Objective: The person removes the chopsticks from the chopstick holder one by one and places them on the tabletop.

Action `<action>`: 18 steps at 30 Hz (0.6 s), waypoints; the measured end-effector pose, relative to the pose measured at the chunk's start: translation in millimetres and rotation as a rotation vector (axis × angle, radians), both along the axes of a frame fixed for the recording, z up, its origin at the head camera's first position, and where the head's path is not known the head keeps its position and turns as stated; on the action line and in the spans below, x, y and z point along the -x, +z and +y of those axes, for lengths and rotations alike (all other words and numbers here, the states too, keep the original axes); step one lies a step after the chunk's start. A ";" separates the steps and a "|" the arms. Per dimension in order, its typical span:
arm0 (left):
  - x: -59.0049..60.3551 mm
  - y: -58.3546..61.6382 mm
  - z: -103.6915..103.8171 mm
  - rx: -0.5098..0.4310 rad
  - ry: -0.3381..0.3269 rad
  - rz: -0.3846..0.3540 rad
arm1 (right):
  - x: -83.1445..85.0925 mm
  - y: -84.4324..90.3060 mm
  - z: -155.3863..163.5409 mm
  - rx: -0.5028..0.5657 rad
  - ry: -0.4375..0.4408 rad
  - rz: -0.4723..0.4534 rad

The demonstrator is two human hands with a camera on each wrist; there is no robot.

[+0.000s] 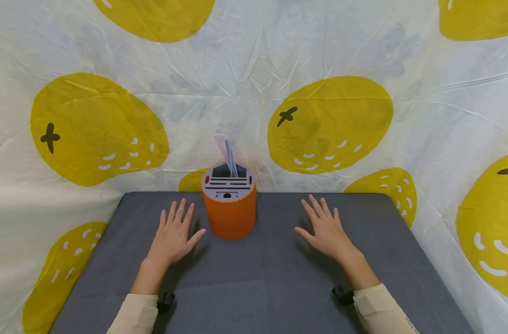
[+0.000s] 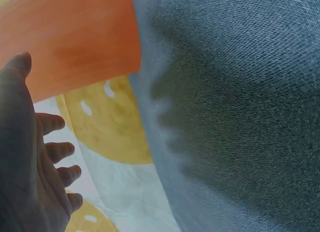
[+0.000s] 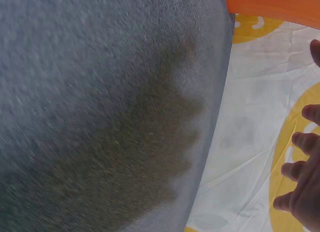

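We saw the upright orange cylindrical plastic holder (image 1: 229, 206) between both flat, empty hands; our left hand (image 1: 174, 234), fingers spread, lay nearer than our right hand (image 1: 326, 230).

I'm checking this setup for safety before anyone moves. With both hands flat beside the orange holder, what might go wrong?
The left hand lies close to the orange holder, thumb nearly at its wall; a sideways move might knock it over. The thin sticks lean loosely out of its top and might spill. The holder stands near the grey table's far edge, so a push might send it off.
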State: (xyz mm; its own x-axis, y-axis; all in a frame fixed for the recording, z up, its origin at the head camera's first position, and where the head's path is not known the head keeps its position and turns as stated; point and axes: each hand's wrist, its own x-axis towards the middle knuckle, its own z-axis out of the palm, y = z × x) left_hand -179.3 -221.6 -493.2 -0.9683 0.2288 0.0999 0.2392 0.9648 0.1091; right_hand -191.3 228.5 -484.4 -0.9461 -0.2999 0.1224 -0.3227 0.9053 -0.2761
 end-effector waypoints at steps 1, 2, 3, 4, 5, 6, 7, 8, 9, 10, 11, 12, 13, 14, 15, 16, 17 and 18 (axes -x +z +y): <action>0.3 0.7 0.3 0.003 -0.001 -0.002 | 1.6 1.6 -0.1 0.006 0.008 -0.001; 0.6 1.5 0.7 0.003 -0.002 -0.003 | 3.3 3.3 -0.1 0.013 0.015 -0.001; 0.9 2.4 1.1 0.001 -0.003 -0.005 | 4.9 5.1 -0.2 0.018 0.021 0.000; 1.1 3.4 1.1 0.000 -0.003 -0.005 | 6.6 7.0 -0.5 0.025 0.030 0.002; 1.4 4.5 1.3 0.001 -0.003 -0.005 | 8.4 8.9 -0.8 0.031 0.039 0.008; 1.6 5.7 1.3 0.003 -0.003 -0.006 | 10.1 10.7 -1.0 0.032 0.048 0.013; 1.8 7.1 1.3 0.002 -0.003 -0.007 | 11.8 12.4 -1.2 0.033 0.058 0.020; 2.0 8.5 1.1 0.002 -0.002 -0.007 | 13.5 14.5 -1.7 0.033 0.069 0.029; 2.2 10.0 0.9 0.005 -0.001 -0.008 | 15.1 16.6 -2.0 0.036 0.080 0.038; 2.4 11.5 0.6 0.007 -0.001 -0.009 | 16.7 18.8 -2.3 0.040 0.091 0.046; 2.4 13.3 0.4 0.007 0.000 -0.009 | 18.3 21.2 -2.7 0.046 0.101 0.052; 2.6 15.1 0.1 0.005 0.000 -0.008 | 19.7 23.8 -3.1 0.053 0.109 0.056; 2.7 16.9 -0.1 0.003 -0.001 -0.008 | 21.2 26.5 -3.5 0.062 0.117 0.061; 2.8 18.8 -0.2 0.001 -0.002 -0.007 | 22.6 29.2 -4.1 0.074 0.124 0.063; 2.8 20.7 -0.5 -0.002 -0.005 -0.005 | 23.9 31.6 -4.7 0.088 0.129 0.063; 3.0 22.6 -0.7 -0.005 -0.008 -0.003 | 25.1 33.6 -5.3 0.100 0.131 0.060; 3.2 24.5 -1.1 -0.007 -0.013 0.001 | 26.1 35.6 -6.2 0.115 0.132 0.057; 3.5 26.4 -1.4 -0.008 -0.020 0.006 | 27.0 37.3 -7.1 0.132 0.131 0.051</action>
